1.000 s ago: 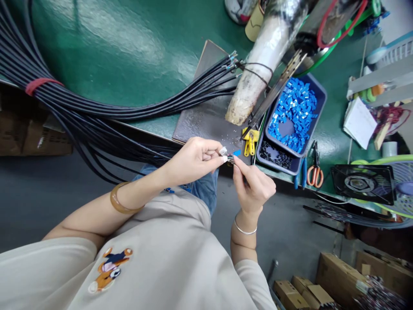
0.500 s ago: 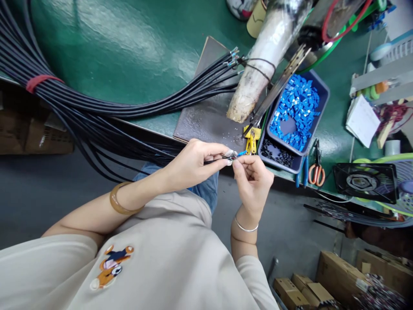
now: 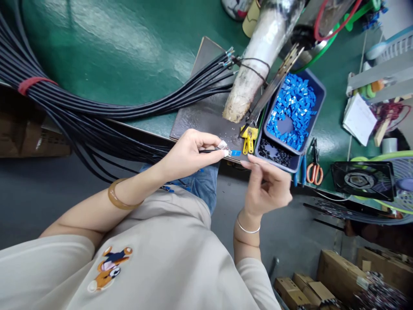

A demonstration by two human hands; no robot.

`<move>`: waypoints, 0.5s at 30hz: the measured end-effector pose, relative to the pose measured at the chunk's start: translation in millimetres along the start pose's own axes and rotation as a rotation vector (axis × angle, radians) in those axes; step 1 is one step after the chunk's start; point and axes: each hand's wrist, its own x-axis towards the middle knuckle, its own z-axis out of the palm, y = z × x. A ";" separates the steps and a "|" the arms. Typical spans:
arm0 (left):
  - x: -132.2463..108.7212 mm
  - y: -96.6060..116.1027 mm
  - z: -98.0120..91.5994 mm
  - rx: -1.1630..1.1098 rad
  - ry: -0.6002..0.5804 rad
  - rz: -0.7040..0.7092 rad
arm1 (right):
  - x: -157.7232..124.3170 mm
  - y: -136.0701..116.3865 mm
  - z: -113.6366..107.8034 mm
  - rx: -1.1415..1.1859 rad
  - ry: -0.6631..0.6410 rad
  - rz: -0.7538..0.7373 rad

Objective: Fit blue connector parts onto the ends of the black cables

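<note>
My left hand [image 3: 193,153] is closed, thumb and fingers pinching a black cable [image 3: 208,150] near its end. A small blue circuit board [image 3: 235,153] sticks out past the fingertips, beside bared wires at the cable's end. To the right, apart from the board, my right hand [image 3: 267,185] has its thumb and forefinger drawn together and the other fingers curled. Whether anything small sits between those fingertips I cannot make out. A yellow-handled wire tool [image 3: 248,142] lies just beyond the board, close to the right fingertips.
A grey bin [image 3: 318,103] of blue boards overlaps one with small black parts [image 3: 274,153]. Orange-handled scissors [image 3: 314,172] and a black fan [image 3: 361,181] lie farther right. A bundle of black cables [image 3: 129,110] crosses the green table [image 3: 112,43]; a wrapped post [image 3: 248,82] slants above the dark mat [image 3: 193,120].
My right hand has let go of the cable's end and moved right and a little down toward my body. The left hand keeps its hold; the blue board now shows more fully.
</note>
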 end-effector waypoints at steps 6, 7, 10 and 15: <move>7.3 1.7 3.9 -0.015 0.021 -0.006 | -4.2 9.1 16.6 -0.036 -0.133 -0.092; 8.5 2.0 5.2 -0.018 0.038 0.000 | -4.4 9.9 18.6 -0.013 -0.129 -0.070; 11.8 2.9 8.8 -0.010 0.078 0.011 | -3.6 10.4 20.9 0.030 -0.135 -0.011; 15.8 1.7 10.8 -0.003 0.092 0.035 | 1.9 8.7 18.4 0.077 -0.151 0.038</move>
